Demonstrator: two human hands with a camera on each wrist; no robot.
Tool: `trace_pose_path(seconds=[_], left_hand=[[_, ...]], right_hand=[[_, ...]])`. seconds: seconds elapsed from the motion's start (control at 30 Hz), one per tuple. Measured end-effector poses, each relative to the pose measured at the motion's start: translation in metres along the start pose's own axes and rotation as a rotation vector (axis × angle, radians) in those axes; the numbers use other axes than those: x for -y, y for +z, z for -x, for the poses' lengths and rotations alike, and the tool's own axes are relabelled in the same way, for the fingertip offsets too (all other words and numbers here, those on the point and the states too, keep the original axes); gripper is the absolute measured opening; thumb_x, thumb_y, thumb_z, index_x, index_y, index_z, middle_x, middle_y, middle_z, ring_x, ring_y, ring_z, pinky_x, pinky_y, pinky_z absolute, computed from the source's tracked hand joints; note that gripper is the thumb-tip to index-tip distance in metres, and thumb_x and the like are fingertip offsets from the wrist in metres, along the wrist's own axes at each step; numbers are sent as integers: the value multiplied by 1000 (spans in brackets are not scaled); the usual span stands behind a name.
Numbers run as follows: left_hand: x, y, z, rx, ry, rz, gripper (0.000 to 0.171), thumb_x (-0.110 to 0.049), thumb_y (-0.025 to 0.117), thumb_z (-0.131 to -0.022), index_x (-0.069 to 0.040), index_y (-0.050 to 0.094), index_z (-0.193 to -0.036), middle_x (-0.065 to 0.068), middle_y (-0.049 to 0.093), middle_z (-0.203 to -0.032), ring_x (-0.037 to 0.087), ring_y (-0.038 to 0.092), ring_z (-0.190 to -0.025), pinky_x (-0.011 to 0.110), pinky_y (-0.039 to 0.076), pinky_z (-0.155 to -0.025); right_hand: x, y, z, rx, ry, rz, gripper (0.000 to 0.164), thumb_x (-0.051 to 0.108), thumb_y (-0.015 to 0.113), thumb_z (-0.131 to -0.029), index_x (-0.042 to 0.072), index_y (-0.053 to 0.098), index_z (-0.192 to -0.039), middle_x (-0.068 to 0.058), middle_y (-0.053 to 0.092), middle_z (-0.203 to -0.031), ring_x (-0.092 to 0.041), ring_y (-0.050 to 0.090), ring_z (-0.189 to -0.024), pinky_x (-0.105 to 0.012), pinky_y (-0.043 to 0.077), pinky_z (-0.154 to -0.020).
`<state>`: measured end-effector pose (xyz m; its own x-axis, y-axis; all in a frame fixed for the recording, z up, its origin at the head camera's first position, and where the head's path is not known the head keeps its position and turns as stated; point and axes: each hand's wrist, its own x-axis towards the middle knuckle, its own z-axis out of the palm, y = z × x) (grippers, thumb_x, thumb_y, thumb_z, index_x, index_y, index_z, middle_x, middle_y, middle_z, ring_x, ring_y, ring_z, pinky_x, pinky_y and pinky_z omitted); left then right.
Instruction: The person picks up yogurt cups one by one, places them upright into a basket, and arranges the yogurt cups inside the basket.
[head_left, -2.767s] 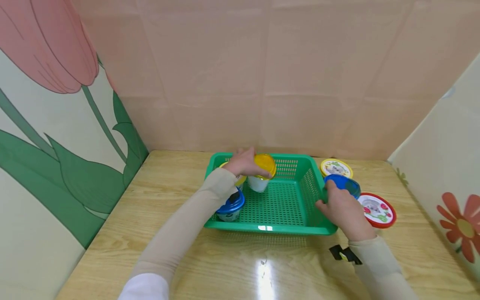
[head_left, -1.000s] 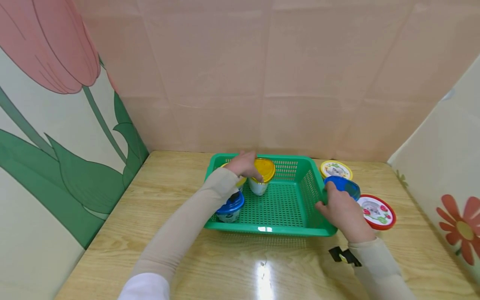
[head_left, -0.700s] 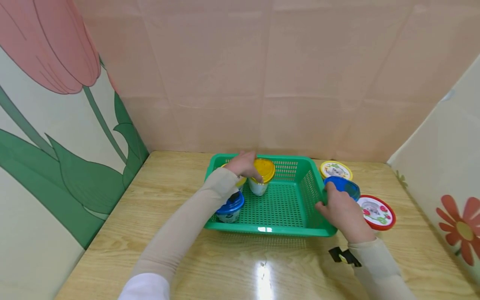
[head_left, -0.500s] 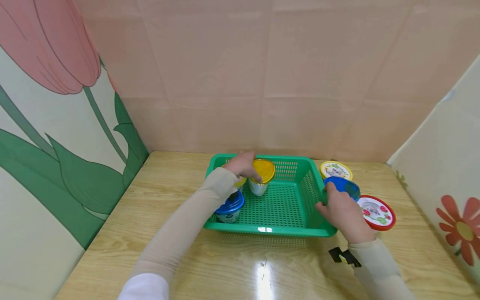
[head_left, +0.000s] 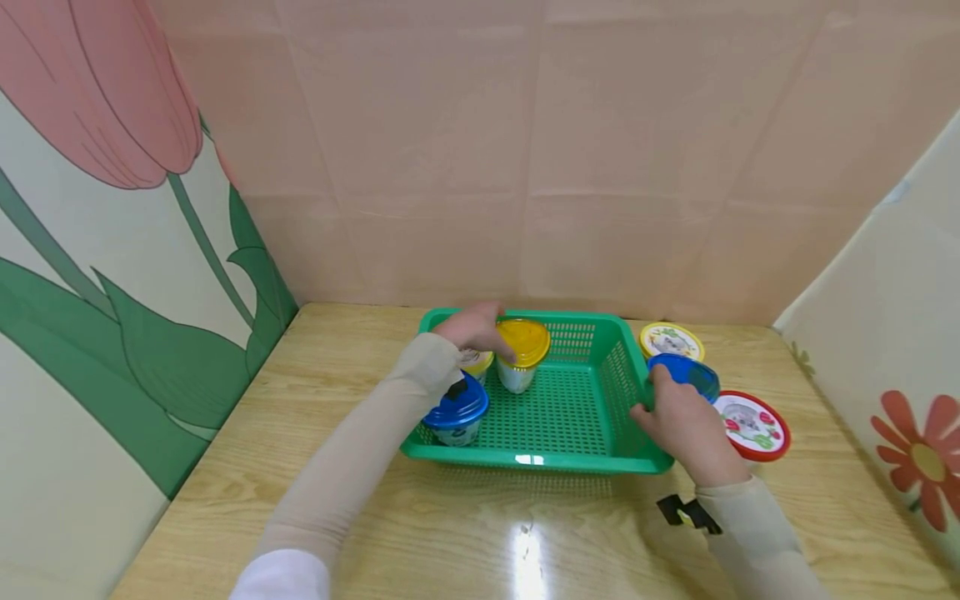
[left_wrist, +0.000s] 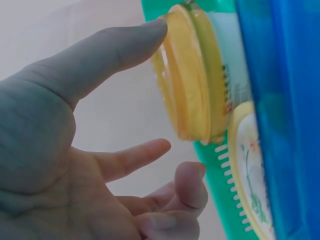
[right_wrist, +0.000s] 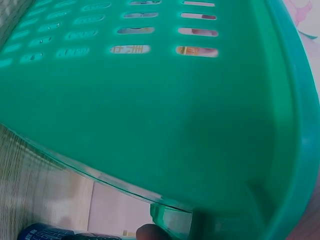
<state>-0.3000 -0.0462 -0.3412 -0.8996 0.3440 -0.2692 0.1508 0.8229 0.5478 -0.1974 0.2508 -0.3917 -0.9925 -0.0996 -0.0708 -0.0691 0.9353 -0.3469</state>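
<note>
In the head view, the left hand [head_left: 474, 327] reaches over the left part of a rectangular green plastic basket [head_left: 573, 408], its thumb at a white plastic tub with a translucent amber lid [head_left: 525, 342]. The left wrist view adds that the fingers stand apart from that tub and wide of the thumb, whose tip meets the lid's rim, and that the white side bears print. Beside it sit a yellow-rimmed tub [head_left: 477, 364] and, nearer the person, a blue-lidded round tub [head_left: 456, 412]. The right hand [head_left: 693, 425] grips the basket's right rim, thumb over the inner edge; its other fingers are partly hidden. The right wrist view shows the slotted wall close up.

The basket's far rim runs just before the beige wall [head_left: 600, 167]; grid floor stretches rightward from the amber-lidded tub. Beyond the right rim, yellow [head_left: 672, 340], blue [head_left: 693, 375] and red [head_left: 753, 425] round lids crowd near the right hand. Wood-grain table [head_left: 420, 533] spreads before the near rim.
</note>
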Motion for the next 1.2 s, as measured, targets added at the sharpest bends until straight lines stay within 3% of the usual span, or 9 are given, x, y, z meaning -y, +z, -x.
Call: trace_pose_path(seconds=[0.2,0.4,0.77,0.93,1.2], left_hand=[[8,-13,9,-7,-4,28,80,-36,78,-87,-12,39,-152,8,42,-154,26,49,-129,43,46,-104],[16,-32,24,-30,2,101,70,-39,72,-91,-9,43,-147,12,45,-151,31,48,-131,48,42,-109],[53,-61,52,-122,-23,181,66,-46,66,-93,-8,45,-143,19,52,-139,35,53,-122,52,48,-100],[78,-59,61,-167,-48,171,65,-46,63,-96,-6,45,-144,21,50,-142,39,52,-125,57,48,-98],[111,-30,67,-169,-71,215,67,-41,51,-103,-5,27,-155,25,46,-145,39,54,-124,56,47,-100]], right_hand=[[-1,1,0,5,-8,-2,53,23,66,-93,-10,39,-125,-13,57,-72,-24,55,-60,-35,45,-48],[-1,0,-1,6,-6,-4,53,23,66,-93,-10,39,-125,-12,57,-72,-23,55,-60,-34,44,-47],[-1,1,2,-1,-7,3,53,23,66,-93,-9,39,-125,-11,55,-70,-22,54,-58,-34,43,-47],[-2,2,2,-10,-6,2,53,24,66,-93,-9,39,-124,-11,55,-71,-23,54,-58,-34,43,-47],[-4,4,1,-3,2,-11,55,25,66,-93,-9,39,-127,-11,56,-72,-23,54,-59,-34,44,-48]])
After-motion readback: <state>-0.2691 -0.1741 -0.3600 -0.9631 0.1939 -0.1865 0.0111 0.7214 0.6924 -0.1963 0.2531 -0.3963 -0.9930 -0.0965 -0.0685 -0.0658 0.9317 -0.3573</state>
